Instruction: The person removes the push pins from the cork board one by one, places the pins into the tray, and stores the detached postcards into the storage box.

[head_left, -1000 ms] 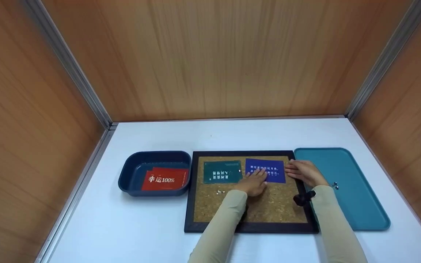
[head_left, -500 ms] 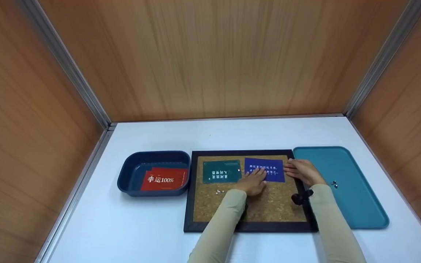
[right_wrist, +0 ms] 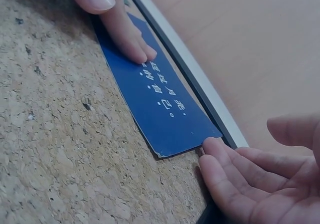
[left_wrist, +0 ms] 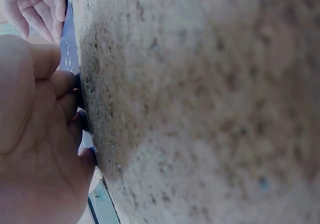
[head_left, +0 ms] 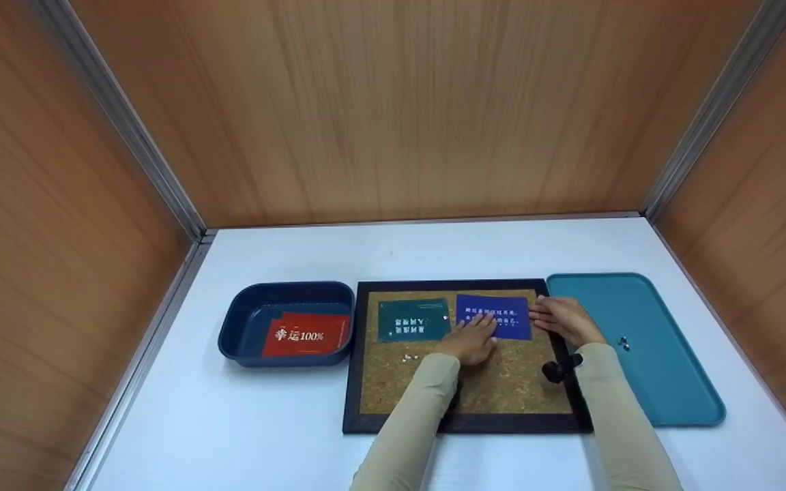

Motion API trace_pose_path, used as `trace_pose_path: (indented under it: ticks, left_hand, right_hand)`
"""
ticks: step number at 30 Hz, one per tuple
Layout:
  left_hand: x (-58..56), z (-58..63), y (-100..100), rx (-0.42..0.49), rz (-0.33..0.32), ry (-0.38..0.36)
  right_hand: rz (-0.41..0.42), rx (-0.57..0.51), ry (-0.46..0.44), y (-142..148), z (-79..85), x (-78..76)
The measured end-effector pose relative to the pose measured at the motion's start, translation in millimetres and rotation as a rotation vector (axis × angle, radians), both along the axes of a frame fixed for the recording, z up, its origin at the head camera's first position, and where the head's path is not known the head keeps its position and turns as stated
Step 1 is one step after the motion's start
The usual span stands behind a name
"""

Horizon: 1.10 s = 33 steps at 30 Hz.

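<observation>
A blue card (head_left: 517, 315) with white writing lies on the framed cork board (head_left: 393, 395), at its upper right. My left hand (head_left: 469, 341) rests on the card's left part with fingers stretched out. At the card's right edge, the fingertips of my right hand (head_left: 567, 320) touch its end, as the right wrist view shows with the card (right_wrist: 150, 114) and the hand (right_wrist: 260, 179). No pinch is visible there, and the thumb stands apart. A green card (head_left: 400, 312) lies left of the blue one, with a small shiny pin at its right edge.
Several small shiny pins (head_left: 410, 358) lie on the cork below the green card. A teal tray (head_left: 673, 382) at the right bears more shiny pins (head_left: 623, 343). Red cards (head_left: 311, 327) are in a dark blue bin (head_left: 229, 341) at the left. Wooden walls surround the white table (head_left: 243, 436).
Both hands keep their places on and beside the blue card. The whole head view has shifted very slightly; nothing else visibly moved.
</observation>
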<state>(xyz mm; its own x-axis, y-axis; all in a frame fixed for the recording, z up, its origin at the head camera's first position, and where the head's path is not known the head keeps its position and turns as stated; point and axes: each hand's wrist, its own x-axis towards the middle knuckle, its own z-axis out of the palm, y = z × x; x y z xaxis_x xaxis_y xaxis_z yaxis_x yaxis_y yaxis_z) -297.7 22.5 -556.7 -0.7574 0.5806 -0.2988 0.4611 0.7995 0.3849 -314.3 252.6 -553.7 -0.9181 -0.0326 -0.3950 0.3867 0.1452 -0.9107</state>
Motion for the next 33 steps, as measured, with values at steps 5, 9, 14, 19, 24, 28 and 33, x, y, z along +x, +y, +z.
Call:
trace_pose_path:
  ticks: [5, 9, 14, 19, 24, 28, 33]
  left_hand:
    - [0.4, 0.4, 0, -0.001, 0.003, 0.002]
    - [-0.4, -0.1, 0, 0.001, 0.007, 0.0]
    - [-1.5, -1.6, -1, 0.004, 0.003, 0.0]
    - [-2.2, -2.0, -1, -0.005, -0.006, -0.005]
    - [-1.6, 0.0, -2, -0.01, -0.007, -0.008]
    - [-0.7, 1.2, -2, -0.014, -0.008, -0.002]
    - [-0.9, 0.5, 0, -0.02, -0.002, 0.008]
  right_hand:
    - [0.002, -0.001, 0.004, 0, 0.4, 0.1]
    - [-0.01, -0.016, 0.007, -3, 0.7, 0.3]
    - [-0.017, -0.004, 0.033, -8, -0.2, 1.6]
    - [-0.027, 0.005, 0.028, -13, -1.4, 3.2]
    - [-0.007, 0.041, 0.058, -20, -3.3, 3.9]
    - [0.017, 0.129, 0.097, -25, -5.9, 4.5]
    - [0.007, 0.265, 0.132, -29, -11.0, 6.8]
